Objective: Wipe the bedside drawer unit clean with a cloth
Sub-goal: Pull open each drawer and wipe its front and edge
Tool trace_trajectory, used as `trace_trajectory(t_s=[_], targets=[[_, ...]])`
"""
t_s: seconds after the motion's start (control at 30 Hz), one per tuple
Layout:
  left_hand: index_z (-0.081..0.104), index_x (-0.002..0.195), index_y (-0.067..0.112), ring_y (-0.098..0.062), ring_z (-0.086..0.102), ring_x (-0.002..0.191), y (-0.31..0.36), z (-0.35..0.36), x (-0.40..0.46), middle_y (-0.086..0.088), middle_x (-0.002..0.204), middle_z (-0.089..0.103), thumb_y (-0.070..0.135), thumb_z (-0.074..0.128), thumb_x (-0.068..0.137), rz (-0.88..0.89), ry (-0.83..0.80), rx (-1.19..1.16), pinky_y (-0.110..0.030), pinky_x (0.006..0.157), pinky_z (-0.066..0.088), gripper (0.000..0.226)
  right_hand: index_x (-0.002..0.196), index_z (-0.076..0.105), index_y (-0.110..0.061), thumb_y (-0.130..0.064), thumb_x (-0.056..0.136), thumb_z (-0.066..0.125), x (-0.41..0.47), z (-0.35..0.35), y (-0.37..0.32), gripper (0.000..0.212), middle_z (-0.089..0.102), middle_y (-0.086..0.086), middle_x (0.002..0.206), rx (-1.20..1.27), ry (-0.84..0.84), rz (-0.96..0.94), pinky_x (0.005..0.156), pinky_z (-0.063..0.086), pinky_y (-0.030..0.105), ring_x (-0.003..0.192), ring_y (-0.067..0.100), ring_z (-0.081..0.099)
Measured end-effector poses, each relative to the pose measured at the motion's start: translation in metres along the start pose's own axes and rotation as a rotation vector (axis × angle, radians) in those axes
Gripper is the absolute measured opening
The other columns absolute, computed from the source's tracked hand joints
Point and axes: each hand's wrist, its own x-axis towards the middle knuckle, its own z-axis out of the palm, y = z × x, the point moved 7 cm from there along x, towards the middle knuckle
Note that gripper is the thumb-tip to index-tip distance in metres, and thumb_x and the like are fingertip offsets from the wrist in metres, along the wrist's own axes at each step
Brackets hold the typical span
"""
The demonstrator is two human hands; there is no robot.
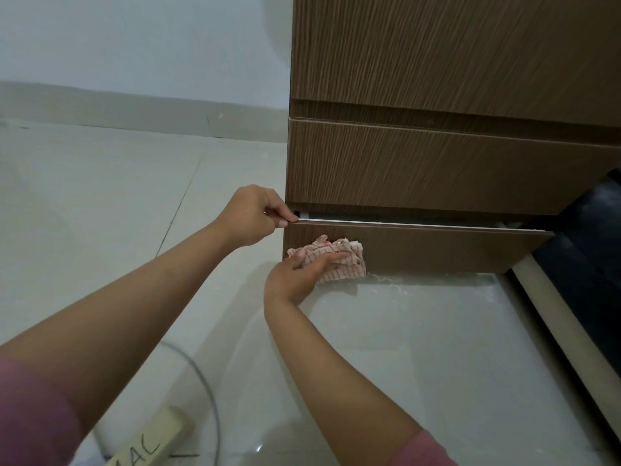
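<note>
The bedside drawer unit (453, 95) stands on a pale tiled floor (100, 203), its wood-grain fronts stacked one above another. The lowest drawer (437, 248) of the unit is pulled out a little, so a dark gap shows between its top edge and the drawer front above it.

The left hand (250, 215) is at the left corner of that lowest drawer, its grip closed in a pinch: thumb and curled fingers clamp the thin top edge of the drawer front right at the corner. The right hand (299, 274) is lower, against the left part of the same drawer front, close to where the front meets the floor. Its grip is partly closed, fingers spread and curled over a crumpled cloth (339, 258) (white with a red check), which it presses flat to the drawer face. The cloth bunches out above and to the right of the fingers and touches the wood.

Both forearms are bare, with pink sleeves (33, 415) at the lower edge of the view. Well in front of the unit, by the left forearm, a cream power strip (158, 438) lies on the floor with a grey cable (208, 391) curving from it. To the right of the unit something dark (591, 257) sits low; what it is cannot be told. A white wall (134, 45) runs behind the unit's left side.
</note>
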Motion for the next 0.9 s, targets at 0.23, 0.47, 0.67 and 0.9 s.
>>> trace_trajectory(t_s=[0.23, 0.47, 0.67, 0.9], targets=[[0.075, 0.083, 0.014, -0.019, 0.061, 0.080, -0.001, 0.002, -0.003, -0.002, 0.081, 0.066, -0.004, 0.068, 0.076, -0.014, 0.049, -0.015, -0.015, 0.070, 0.046, 0.021, 0.141, -0.018, -0.046, -0.016, 0.096, 0.041, 0.021, -0.022, 0.011, 0.079, 0.005, 0.007, 0.158, -0.056, 0.042, 0.114, 0.106, 0.039, 0.043, 0.139, 0.029, 0.029], [0.075, 0.084, 0.011, -0.011, 0.059, 0.073, 0.003, 0.004, -0.018, 0.000, 0.080, 0.063, -0.008, 0.065, 0.076, 0.145, 0.202, 0.028, -0.011, 0.067, 0.046, 0.023, 0.144, -0.013, -0.042, -0.012, 0.097, 0.042, 0.039, -0.043, -0.018, 0.078, 0.006, 0.002, 0.158, -0.053, 0.055, -0.001, 0.105, 0.038, 0.031, 0.139, 0.024, 0.029], [0.074, 0.086, 0.007, -0.012, 0.056, 0.072, 0.006, 0.006, -0.021, -0.005, 0.083, 0.064, -0.011, 0.061, 0.077, 0.133, 0.319, 0.049, -0.006, 0.067, 0.043, 0.024, 0.144, -0.012, -0.044, -0.013, 0.096, 0.043, 0.048, -0.044, -0.030, 0.079, 0.007, 0.001, 0.158, -0.064, 0.032, -0.066, 0.105, 0.040, 0.043, 0.141, 0.026, 0.025], [0.074, 0.087, 0.006, -0.011, 0.054, 0.073, 0.002, 0.007, -0.013, -0.007, 0.084, 0.065, -0.008, 0.061, 0.078, 0.067, 0.384, 0.066, -0.005, 0.065, 0.036, 0.020, 0.145, -0.008, -0.042, -0.007, 0.095, 0.044, 0.057, -0.041, -0.038, 0.079, 0.009, 0.002, 0.158, -0.028, 0.013, -0.034, 0.105, 0.040, 0.036, 0.137, 0.026, 0.032]])
